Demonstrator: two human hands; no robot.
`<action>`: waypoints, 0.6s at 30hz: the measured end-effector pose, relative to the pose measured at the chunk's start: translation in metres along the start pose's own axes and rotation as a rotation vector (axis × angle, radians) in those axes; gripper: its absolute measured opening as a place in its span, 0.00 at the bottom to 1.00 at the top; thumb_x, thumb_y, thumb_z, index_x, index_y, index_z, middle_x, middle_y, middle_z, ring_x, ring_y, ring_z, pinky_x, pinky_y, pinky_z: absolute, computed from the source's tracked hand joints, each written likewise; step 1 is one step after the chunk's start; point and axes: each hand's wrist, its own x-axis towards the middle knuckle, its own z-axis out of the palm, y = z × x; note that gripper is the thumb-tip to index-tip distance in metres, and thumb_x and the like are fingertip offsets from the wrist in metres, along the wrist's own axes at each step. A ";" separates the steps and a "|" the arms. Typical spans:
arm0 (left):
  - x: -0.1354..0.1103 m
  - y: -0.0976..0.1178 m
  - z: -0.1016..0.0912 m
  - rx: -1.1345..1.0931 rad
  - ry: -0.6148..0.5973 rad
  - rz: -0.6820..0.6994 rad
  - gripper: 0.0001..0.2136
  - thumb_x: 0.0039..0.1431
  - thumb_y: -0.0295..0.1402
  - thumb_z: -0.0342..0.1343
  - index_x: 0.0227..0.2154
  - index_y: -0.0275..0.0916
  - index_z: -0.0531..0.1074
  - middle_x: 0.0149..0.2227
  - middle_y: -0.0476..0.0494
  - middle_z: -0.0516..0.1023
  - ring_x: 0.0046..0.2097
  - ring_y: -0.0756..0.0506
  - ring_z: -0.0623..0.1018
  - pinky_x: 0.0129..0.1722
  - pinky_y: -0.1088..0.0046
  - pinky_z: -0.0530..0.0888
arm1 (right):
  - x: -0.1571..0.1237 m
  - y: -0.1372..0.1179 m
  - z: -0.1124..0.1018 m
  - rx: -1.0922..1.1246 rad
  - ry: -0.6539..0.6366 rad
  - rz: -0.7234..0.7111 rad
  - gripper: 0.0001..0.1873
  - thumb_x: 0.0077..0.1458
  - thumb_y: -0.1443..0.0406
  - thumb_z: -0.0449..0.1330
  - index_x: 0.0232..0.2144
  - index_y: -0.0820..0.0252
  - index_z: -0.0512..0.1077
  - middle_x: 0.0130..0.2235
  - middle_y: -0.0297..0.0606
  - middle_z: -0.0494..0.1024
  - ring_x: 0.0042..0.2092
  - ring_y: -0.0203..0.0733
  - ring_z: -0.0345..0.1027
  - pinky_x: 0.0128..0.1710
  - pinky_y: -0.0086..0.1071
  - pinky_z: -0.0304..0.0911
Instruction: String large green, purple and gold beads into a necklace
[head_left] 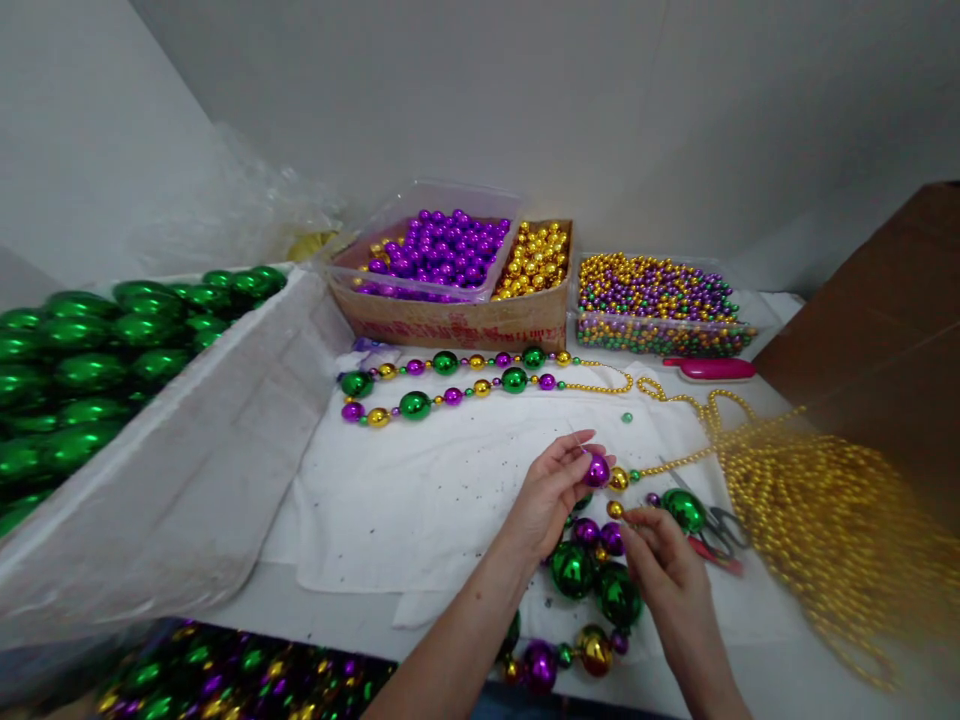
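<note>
My left hand pinches a shiny purple bead between thumb and fingers. Beside that bead are a gold bead and a small green bead, in line with a string of tiny gold beads. The closed fingertips of my right hand are at another gold bead, just below. Beneath my hands lies a strand of large beads, with a green bead and a purple one among them; my left hand and wrist hide part of it.
A finished-looking bead necklace lies on the white cloth. Behind are a cardboard box and a clear tub of beads. Scissors and a pink-handled tool lie right, near piled gold strings. A white box stands left.
</note>
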 end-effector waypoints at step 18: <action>0.050 0.031 0.082 0.355 -0.258 0.230 0.08 0.59 0.34 0.54 0.34 0.39 0.78 0.48 0.43 0.77 0.54 0.43 0.71 0.55 0.64 0.64 | 0.067 -0.054 -0.047 0.046 -0.086 -0.091 0.11 0.49 0.58 0.64 0.29 0.61 0.75 0.27 0.36 0.75 0.28 0.36 0.65 0.26 0.27 0.57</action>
